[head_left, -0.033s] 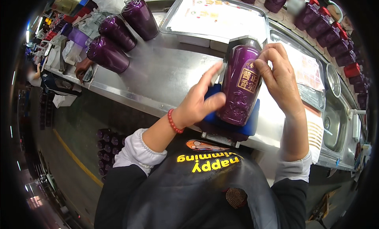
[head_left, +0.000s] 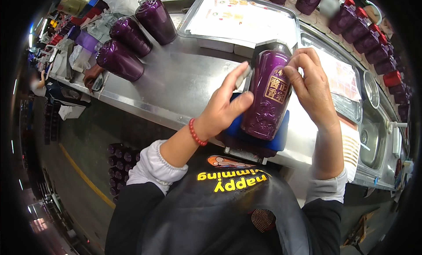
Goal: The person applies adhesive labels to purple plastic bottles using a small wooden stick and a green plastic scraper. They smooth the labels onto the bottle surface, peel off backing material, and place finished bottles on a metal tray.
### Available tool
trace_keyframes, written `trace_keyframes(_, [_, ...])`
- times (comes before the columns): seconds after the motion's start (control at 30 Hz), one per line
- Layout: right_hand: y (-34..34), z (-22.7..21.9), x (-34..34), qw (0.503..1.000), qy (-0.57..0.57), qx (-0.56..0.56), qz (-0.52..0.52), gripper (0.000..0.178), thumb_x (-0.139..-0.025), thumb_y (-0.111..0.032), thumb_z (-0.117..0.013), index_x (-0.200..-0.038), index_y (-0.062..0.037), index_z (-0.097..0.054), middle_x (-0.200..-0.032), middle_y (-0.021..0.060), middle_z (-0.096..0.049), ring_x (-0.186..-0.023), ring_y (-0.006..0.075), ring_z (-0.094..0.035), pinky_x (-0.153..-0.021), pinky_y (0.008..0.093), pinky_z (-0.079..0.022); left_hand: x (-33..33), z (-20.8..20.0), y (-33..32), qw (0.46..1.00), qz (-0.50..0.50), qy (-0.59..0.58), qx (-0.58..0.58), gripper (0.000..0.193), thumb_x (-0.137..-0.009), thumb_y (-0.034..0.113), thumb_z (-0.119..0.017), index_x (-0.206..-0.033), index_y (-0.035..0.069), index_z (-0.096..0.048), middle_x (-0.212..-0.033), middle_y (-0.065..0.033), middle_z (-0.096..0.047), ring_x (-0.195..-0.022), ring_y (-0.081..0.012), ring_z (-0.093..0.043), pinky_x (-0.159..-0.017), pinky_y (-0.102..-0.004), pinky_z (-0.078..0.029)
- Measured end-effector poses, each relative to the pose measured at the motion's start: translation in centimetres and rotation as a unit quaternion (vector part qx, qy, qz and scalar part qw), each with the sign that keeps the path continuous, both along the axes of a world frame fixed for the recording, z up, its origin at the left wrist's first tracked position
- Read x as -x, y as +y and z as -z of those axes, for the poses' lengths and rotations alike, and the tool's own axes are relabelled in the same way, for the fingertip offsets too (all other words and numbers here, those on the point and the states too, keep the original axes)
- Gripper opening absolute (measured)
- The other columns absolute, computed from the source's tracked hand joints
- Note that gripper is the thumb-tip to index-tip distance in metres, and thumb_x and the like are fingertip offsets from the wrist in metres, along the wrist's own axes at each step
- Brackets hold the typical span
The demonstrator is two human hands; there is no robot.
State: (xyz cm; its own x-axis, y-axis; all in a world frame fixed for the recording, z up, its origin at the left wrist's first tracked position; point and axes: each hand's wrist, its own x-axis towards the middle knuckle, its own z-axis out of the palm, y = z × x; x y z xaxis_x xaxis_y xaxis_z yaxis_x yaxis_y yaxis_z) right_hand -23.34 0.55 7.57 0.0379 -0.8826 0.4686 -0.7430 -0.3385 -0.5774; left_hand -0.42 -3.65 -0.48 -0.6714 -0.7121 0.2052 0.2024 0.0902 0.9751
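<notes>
A glossy purple bottle [head_left: 263,110] with a gold printed panel rests on a blue support [head_left: 281,127] at the near edge of the steel counter, its clear neck pointing away from me. Just left of it is my left hand [head_left: 224,101], thumb and fingers spread and holding nothing. Its thumb is next to the bottle's side; whether they touch I cannot tell. Something pale covers one of its fingertips. At the bottle's upper right side, my right hand [head_left: 310,79] has thumb and forefinger pinched together by the edge of the print. What lies between them is hidden.
Several more purple bottles [head_left: 156,22] stand at the counter's left. Ahead sits a metal tray [head_left: 189,26] with printed sheets; another tray [head_left: 351,110] with sheets lies to the right, near a sink [head_left: 373,145]. Red-capped purple bottles [head_left: 365,39] line the far right.
My left hand has shifted very slightly to the right and up. My right hand and the bottle look unmoved.
</notes>
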Motion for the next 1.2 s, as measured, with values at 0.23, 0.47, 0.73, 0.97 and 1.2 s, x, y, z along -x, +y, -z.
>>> trace_keyframes(0.23, [-0.3, 0.0, 0.1, 1.0, 0.009, 0.008, -0.006, 0.013, -0.092, -0.005, -0.066, -0.089, 0.0003, -0.055, -0.099, 0.0126, -0.055, -0.091, 0.0282, -0.057, -0.081, 0.0364, -0.049, 3.7, -0.9, -1.4, 0.999, -0.022, -0.015, -0.033, 0.085, -0.099, 0.03, -0.067, -0.156, -0.005, -0.015, -0.139, -0.0205, -0.046, -0.126, -0.0207, -0.05, -0.107, -0.0332, -0.043])
trace_keyframes(0.47, [-0.3, -0.1, 0.3, 0.999, 0.009, 0.038, 0.006, 0.008, -0.093, -0.004, -0.065, -0.094, 0.0004, -0.058, -0.103, 0.0135, -0.057, -0.092, 0.0284, -0.06, -0.079, 0.0363, -0.051, 3.9, -1.2, -1.3, 0.999, -0.009, -0.005, -0.049, 0.088, -0.098, 0.033, -0.068, -0.156, -0.005, -0.013, -0.142, -0.0218, -0.044, -0.128, -0.0224, -0.05, -0.107, -0.034, -0.044])
trace_keyframes(0.73, [3.3, 1.7, -0.9, 0.996, 0.036, 0.07, 0.043, 0.036, -0.087, -0.002, -0.072, -0.123, -0.0053, -0.07, -0.128, 0.0166, -0.055, -0.112, 0.0309, -0.057, -0.094, 0.0384, -0.052, 3.9, -0.6, -1.3, 0.999, -0.028, 0.012, -0.038, 0.092, -0.093, 0.037, -0.072, -0.153, -0.009, -0.019, -0.147, -0.0295, -0.042, -0.136, -0.0323, -0.046, -0.114, -0.0388, -0.036])
trace_keyframes(0.97, [3.9, 3.1, -1.0, 0.997, 0.011, 0.051, 0.049, 0.04, -0.087, -0.006, -0.073, -0.127, -0.0059, -0.069, -0.13, 0.0174, -0.055, -0.11, 0.0312, -0.057, -0.096, 0.0398, -0.05, 4.0, -1.1, -1.1, 0.998, -0.016, 0.02, -0.054, 0.091, -0.093, 0.035, -0.073, -0.153, -0.008, -0.019, -0.148, -0.03, -0.04, -0.136, -0.0335, -0.047, -0.113, -0.0389, -0.037])
trace_keyframes(1.2, [4.0, 3.4, -1.0, 0.998, -0.005, 0.04, 0.051, 0.042, -0.087, -0.005, -0.073, -0.128, -0.0041, -0.068, -0.13, 0.0174, -0.056, -0.11, 0.0302, -0.057, -0.095, 0.0388, -0.051, 3.7, -0.8, -1.3, 0.995, 0.007, 0.041, -0.093, 0.088, -0.098, 0.036, -0.067, -0.155, -0.009, -0.015, -0.153, -0.0266, -0.035, -0.139, -0.029, -0.042, -0.115, -0.0364, -0.035])
